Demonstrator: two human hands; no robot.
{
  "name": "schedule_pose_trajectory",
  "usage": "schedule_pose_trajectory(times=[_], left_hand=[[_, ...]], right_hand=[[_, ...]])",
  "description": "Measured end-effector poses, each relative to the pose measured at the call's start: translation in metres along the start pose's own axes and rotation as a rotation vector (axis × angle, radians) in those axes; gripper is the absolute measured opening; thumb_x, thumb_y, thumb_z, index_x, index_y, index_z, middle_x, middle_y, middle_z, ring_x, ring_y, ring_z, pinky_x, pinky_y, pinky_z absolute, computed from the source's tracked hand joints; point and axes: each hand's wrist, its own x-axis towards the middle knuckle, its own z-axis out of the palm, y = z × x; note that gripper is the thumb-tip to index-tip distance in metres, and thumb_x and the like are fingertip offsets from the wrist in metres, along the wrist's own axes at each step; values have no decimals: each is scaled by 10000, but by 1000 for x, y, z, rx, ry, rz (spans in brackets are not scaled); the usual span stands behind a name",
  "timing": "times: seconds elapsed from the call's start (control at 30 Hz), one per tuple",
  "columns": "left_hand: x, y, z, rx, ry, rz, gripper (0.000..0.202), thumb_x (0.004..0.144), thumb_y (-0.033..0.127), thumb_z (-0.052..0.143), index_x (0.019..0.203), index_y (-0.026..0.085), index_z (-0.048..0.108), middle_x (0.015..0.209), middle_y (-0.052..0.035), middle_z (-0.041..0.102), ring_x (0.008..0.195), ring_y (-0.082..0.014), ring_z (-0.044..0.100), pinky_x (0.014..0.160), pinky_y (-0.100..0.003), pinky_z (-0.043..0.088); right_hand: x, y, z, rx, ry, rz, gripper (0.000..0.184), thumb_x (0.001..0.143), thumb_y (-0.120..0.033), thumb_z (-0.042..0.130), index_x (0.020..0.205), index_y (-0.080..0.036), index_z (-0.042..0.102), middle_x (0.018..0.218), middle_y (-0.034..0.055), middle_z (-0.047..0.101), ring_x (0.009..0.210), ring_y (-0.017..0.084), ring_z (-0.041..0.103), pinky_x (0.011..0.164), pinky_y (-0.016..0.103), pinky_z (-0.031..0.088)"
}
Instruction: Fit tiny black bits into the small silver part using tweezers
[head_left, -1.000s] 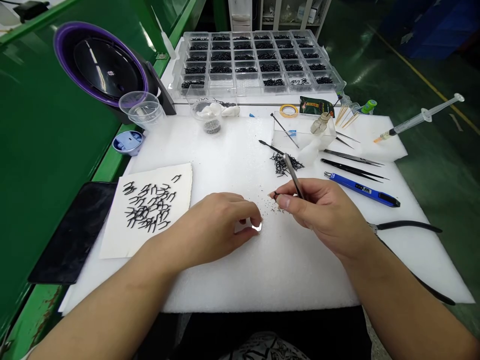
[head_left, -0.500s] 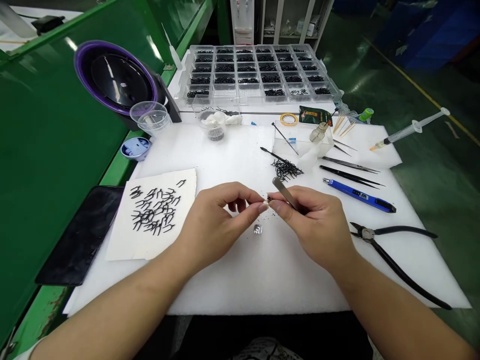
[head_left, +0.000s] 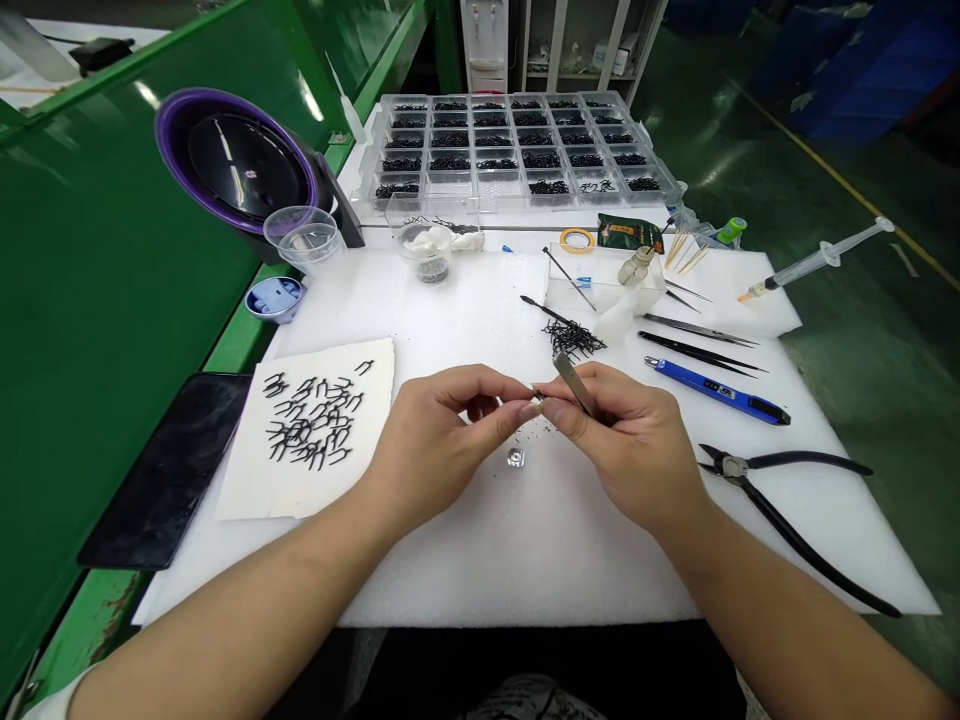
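Observation:
My left hand (head_left: 439, 430) is closed in a pinch, thumb against forefinger, at a tiny dark piece (head_left: 538, 395) too small to make out clearly. Against those fingertips, my right hand (head_left: 641, 445) is closed around metal tweezers (head_left: 574, 382), whose blunt end points up and away; their tips are hidden by the fingers. Just below the hands lies a small shiny, squarish piece (head_left: 515, 457), with dark specks scattered above it. Beyond my right hand is a heap of short black bent pieces (head_left: 574, 338). Left of my left hand, several black forked pieces (head_left: 311, 420) lie on white paper (head_left: 251, 490).
At right lie pliers (head_left: 735, 466), a blue pen-shaped cutter (head_left: 716, 390), more tweezers (head_left: 701, 352) and a syringe (head_left: 810, 262). A clear compartment box (head_left: 517, 190) stands at the back. A black-and-purple machine (head_left: 240, 160) and a dark tablet-like slab (head_left: 161, 475) border the left side.
The fingertips of both hands have shifted slightly, and the tweezers' blunt end has moved a little to the right. Both hands keep their grip.

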Motion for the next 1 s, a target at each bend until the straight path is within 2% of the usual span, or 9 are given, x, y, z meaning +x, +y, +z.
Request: schedule_pose_trajectory(times=[0.13,0.27,0.47,0.63,0.77,0.83,0.9,0.97,1.0], left_hand=[[1,-4,2,-48,-29,-18,187,823,365,749,833,179,740,779,-20,722,714,-144,601,663,-271,483],[2,-6,3,-150,-84,-41,187,826,354,750,830,172,707,812,-27,715,758,-155,622,706,-281,495],[2,-6,4,-232,-95,-76,149,773,276,795,796,169,694,770,-7,692,714,-132,592,652,-248,464],[3,-6,3,-176,-94,-53,135,793,277,768,795,173,683,720,5,654,661,-119,551,610,-244,441],[3,-4,-2,-118,0,-47,145,803,276,751,758,167,667,791,-22,711,723,-130,630,649,-242,490],[4,-4,-5,-137,23,-61,150,794,250,752,725,165,650,835,-39,741,811,-157,685,684,-243,524],[4,-3,-8,-132,42,-67,154,775,238,763,703,166,648,771,-33,733,828,-175,703,668,-242,535],[4,-4,-11,-100,56,-64,153,754,257,784,706,169,668,710,-20,711,765,-167,691,626,-237,527],[4,-4,-11,-83,57,-63,153,742,267,795,710,171,679,706,-16,708,727,-155,676,608,-234,520]], right_hand=[[1,1,-1,-10,4,-2,147,860,-314,728,740,-231,750,840,7,624,735,126,538,624,279,437],[3,1,-2,12,-49,40,144,855,-340,725,779,-224,766,825,10,651,759,142,564,652,288,449],[5,0,-3,40,-85,101,157,849,-360,726,871,-218,790,764,-2,656,734,141,564,684,298,447],[4,0,-4,3,-92,115,176,871,-368,703,904,-215,783,788,6,663,755,150,582,688,303,456],[3,2,-8,-24,89,49,319,950,-474,571,998,-211,744,822,34,654,707,159,569,690,332,473],[2,0,-11,-36,205,-62,399,978,-532,484,955,-220,731,849,51,633,710,167,555,687,339,466],[-1,-5,-16,-63,248,-143,459,986,-569,436,852,-234,720,806,51,615,682,165,541,648,333,456],[-6,-14,-22,-126,161,-116,437,986,-554,459,810,-248,717,708,30,611,626,155,552,592,315,458],[-11,-19,-25,-166,67,-64,371,978,-523,505,840,-259,727,683,17,629,625,155,586,579,304,473]])
